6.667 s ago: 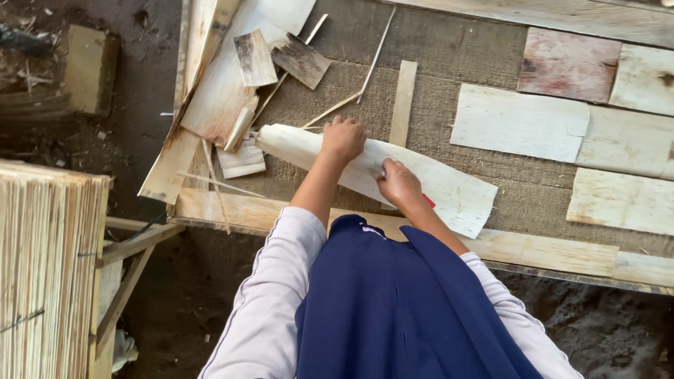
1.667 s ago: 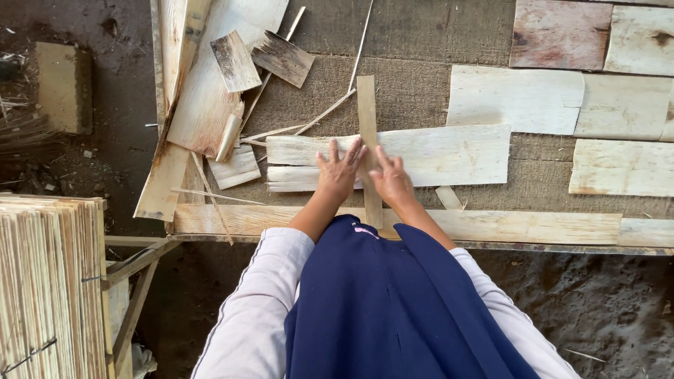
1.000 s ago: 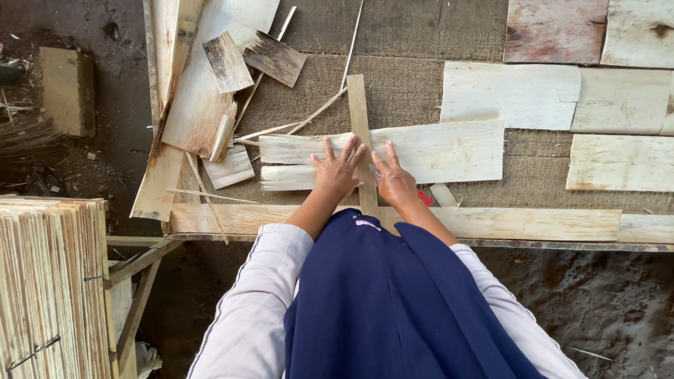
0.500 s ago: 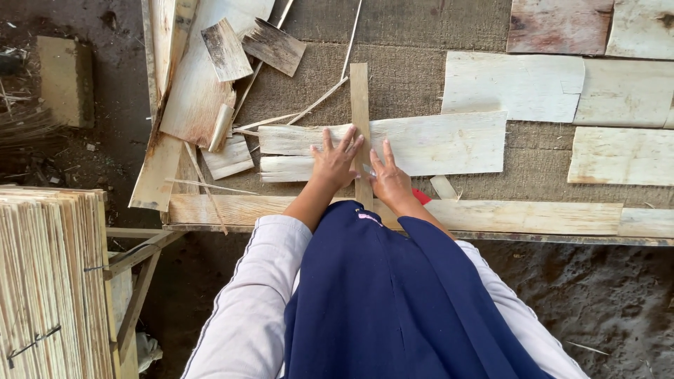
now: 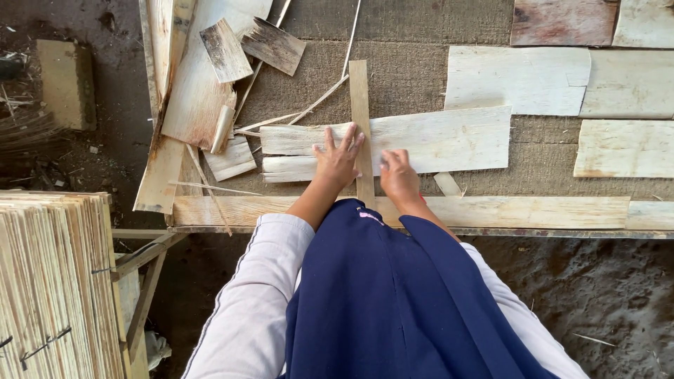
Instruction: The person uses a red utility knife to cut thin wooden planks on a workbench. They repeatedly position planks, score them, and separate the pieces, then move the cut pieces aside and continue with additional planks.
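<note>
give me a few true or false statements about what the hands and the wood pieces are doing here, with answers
1. The left hand lies flat with its fingers spread on the pale veneer sheet. True.
2. The right hand holds a hammer. False: it holds no tool and rests on the same sheet.
3. A narrow wooden strip runs upright between the two hands. True.
4. The veneer sheet stands on its edge. False: it lies flat on the coarse brown mat.
5. A stack of thin wood sheets sits at the lower left. True.
</note>
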